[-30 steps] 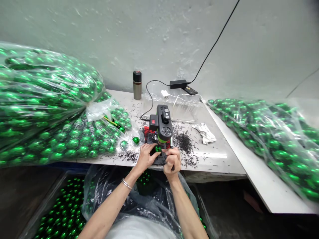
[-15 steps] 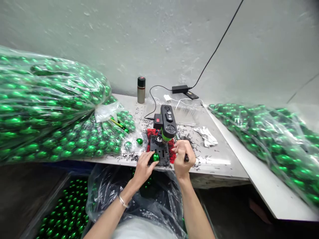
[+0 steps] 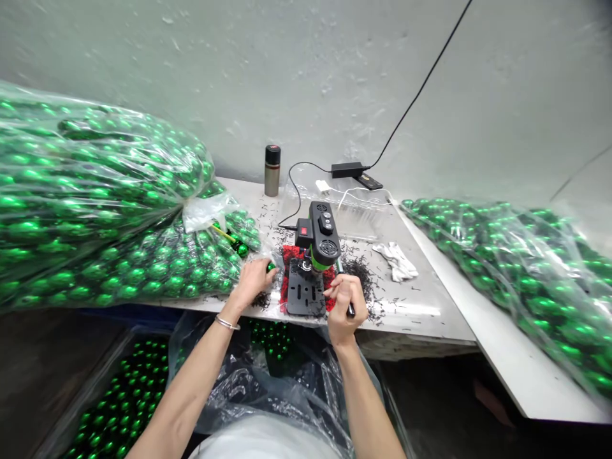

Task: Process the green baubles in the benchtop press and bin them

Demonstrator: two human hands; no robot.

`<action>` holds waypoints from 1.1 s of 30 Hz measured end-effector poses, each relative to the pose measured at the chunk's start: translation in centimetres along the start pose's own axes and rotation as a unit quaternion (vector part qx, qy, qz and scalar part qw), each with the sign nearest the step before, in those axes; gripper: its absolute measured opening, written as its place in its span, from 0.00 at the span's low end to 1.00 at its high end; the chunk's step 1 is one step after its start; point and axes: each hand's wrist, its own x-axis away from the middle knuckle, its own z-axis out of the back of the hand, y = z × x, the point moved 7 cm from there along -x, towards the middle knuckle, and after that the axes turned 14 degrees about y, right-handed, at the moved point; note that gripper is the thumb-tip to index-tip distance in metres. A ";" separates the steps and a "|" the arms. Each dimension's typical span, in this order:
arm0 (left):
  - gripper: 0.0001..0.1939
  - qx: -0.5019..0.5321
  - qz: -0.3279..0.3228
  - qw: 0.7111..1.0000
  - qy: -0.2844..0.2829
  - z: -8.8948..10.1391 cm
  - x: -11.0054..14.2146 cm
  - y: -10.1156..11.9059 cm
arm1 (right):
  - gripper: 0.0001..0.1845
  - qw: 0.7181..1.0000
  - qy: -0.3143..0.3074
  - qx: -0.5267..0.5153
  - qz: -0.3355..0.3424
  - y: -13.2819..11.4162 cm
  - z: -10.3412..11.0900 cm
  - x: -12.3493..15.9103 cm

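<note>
Left hand (image 3: 254, 280) is pinching a green ball (image 3: 271, 267) between thumb and fingers; right hand (image 3: 348, 299) is gripping a black-ended rod (image 3: 351, 311), cannot tell if it's joining the machine (image 3: 325, 239). Ball is sitting left of the slotted plate (image 3: 306, 298), left hand nearer; round, so no long axis. Plate is lying bare between the hands, its near end close to the table (image 3: 415, 320) edge. Bag of balls (image 3: 119, 255) is crowding the left; black scraps (image 3: 362, 273) are lying beyond the right hand.

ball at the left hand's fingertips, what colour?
Shiny green; the ball shows in the head view.
</note>
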 end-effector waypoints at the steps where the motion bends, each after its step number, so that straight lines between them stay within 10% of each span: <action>1: 0.14 0.076 0.021 0.997 0.003 -0.1 0.2 -0.1 | 0.14 1.000 0.002 0.003 0.001 0.0 0.0 0.1; 5: 0.22 0.425 0.163 0.890 -0.028 -1.6 1.5 -0.3 | 0.14 1.000 0.007 0.012 0.000 0.2 0.1 0.3; 9: 0.27 0.551 0.254 0.793 -0.061 -4.0 3.1 0.8 | 0.14 1.000 0.005 0.006 0.014 -0.2 0.1 0.1; 20: 0.18 0.310 0.062 0.948 0.037 -5.1 5.1 4.8 | 0.14 0.998 -0.014 0.023 0.063 -1.0 0.0 -0.2; 33: 0.16 0.235 -0.028 0.966 0.105 -4.7 5.8 5.6 | 0.14 0.997 -0.013 0.018 0.076 -1.2 0.1 -0.2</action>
